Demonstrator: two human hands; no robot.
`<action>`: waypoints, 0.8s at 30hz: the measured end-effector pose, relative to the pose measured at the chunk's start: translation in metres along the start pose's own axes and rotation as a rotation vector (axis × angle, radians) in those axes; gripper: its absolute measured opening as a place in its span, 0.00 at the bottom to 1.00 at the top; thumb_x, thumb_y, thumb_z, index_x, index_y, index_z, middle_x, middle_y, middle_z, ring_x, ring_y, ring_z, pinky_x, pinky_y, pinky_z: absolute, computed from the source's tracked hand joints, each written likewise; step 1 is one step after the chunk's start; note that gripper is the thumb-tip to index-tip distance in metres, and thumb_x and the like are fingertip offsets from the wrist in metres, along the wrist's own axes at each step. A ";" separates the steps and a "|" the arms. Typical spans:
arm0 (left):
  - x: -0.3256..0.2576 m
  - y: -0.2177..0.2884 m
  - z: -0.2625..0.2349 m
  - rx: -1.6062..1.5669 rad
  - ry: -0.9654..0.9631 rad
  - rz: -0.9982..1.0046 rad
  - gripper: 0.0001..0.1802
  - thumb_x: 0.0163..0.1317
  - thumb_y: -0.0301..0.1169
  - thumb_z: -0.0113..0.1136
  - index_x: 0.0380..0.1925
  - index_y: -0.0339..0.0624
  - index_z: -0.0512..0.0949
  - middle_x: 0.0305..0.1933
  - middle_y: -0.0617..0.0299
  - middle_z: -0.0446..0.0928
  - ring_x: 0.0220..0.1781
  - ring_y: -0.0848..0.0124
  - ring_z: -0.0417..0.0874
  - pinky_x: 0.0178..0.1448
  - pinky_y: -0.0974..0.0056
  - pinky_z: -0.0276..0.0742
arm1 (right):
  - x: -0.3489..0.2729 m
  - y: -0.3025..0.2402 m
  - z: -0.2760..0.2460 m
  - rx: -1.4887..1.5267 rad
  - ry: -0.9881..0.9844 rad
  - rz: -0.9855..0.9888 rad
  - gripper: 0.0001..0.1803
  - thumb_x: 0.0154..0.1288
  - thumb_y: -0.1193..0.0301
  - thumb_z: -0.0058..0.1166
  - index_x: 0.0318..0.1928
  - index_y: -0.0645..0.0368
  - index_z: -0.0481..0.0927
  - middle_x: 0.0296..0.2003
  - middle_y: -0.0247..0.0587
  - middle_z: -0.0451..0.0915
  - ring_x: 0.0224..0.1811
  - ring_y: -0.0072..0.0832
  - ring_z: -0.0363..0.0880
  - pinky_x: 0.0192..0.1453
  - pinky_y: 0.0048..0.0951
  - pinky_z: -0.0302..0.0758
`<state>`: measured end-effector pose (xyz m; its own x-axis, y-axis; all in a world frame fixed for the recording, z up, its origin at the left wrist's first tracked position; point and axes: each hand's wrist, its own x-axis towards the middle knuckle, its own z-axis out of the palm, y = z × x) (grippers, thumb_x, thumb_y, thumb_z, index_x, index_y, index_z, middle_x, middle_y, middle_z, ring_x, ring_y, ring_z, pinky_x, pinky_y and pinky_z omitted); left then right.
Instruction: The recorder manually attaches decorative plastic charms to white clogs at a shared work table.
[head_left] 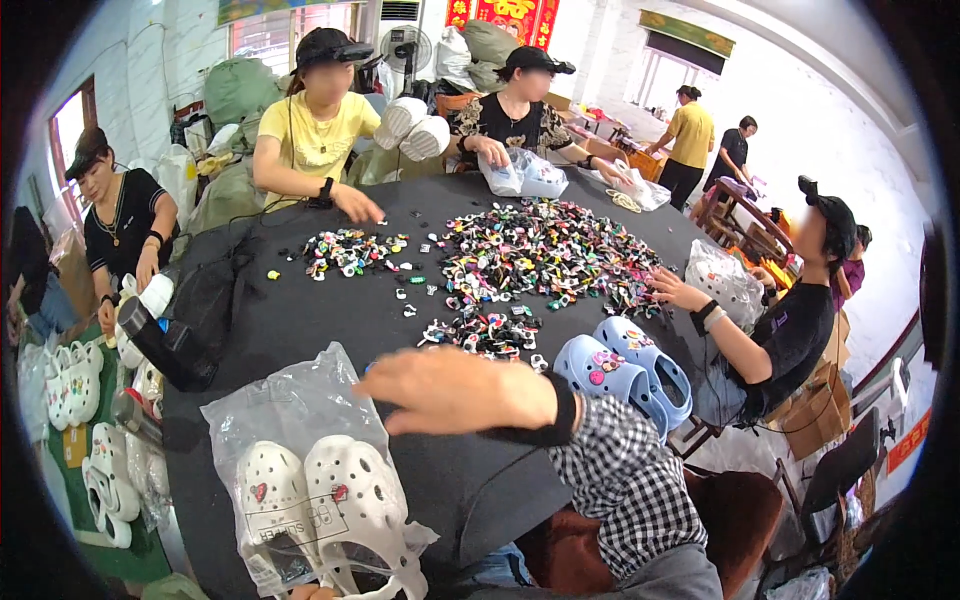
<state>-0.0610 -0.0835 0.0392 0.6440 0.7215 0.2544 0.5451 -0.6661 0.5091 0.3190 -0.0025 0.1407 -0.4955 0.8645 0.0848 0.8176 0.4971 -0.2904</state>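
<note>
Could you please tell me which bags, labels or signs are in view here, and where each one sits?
Clear plastic bag with a printed label, holding white clogs: near table edge, left.
Clear plastic bags: far table edge.
Red hanging banner with yellow markings: back wall, top.

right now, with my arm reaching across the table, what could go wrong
Your right hand hovers above the white clogs on their clear bag, so your sleeve could drag the bag off the table edge. Sweeping farther could scatter the small charm pile. The blue clogs sit near the rim and could get knocked off.
</note>
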 end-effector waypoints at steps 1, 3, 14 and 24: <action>-0.001 0.001 0.000 -0.003 0.005 0.001 0.09 0.60 0.19 0.53 0.41 0.39 0.75 0.39 0.50 0.76 0.37 0.51 0.78 0.38 0.55 0.74 | 0.011 0.004 -0.012 -0.004 0.012 -0.004 0.27 0.64 0.62 0.57 0.61 0.61 0.70 0.51 0.51 0.75 0.54 0.47 0.76 0.55 0.44 0.77; -0.002 0.005 0.000 0.029 0.010 -0.017 0.11 0.59 0.19 0.53 0.43 0.39 0.75 0.41 0.50 0.77 0.39 0.50 0.79 0.41 0.54 0.75 | 0.038 0.012 -0.027 0.030 0.051 0.002 0.24 0.67 0.62 0.55 0.59 0.61 0.72 0.52 0.52 0.76 0.55 0.48 0.76 0.56 0.45 0.76; 0.002 0.010 0.020 0.078 -0.017 -0.039 0.15 0.60 0.22 0.55 0.48 0.42 0.75 0.47 0.50 0.73 0.45 0.50 0.77 0.45 0.52 0.76 | 0.177 0.116 0.104 0.291 -0.117 0.143 0.30 0.73 0.49 0.41 0.56 0.64 0.78 0.56 0.51 0.78 0.61 0.45 0.75 0.65 0.37 0.69; -0.014 -0.001 0.027 0.176 -0.041 0.034 0.15 0.55 0.31 0.58 0.44 0.49 0.74 0.39 0.61 0.70 0.40 0.65 0.79 0.42 0.64 0.77 | 0.256 0.031 0.151 0.270 -0.363 0.124 0.35 0.69 0.42 0.44 0.44 0.65 0.83 0.38 0.56 0.84 0.39 0.50 0.83 0.46 0.44 0.77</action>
<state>-0.0563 -0.0982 0.0132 0.6832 0.6918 0.2339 0.6055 -0.7156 0.3482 0.1727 0.2229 0.0092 -0.5092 0.8099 -0.2913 0.7953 0.3134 -0.5189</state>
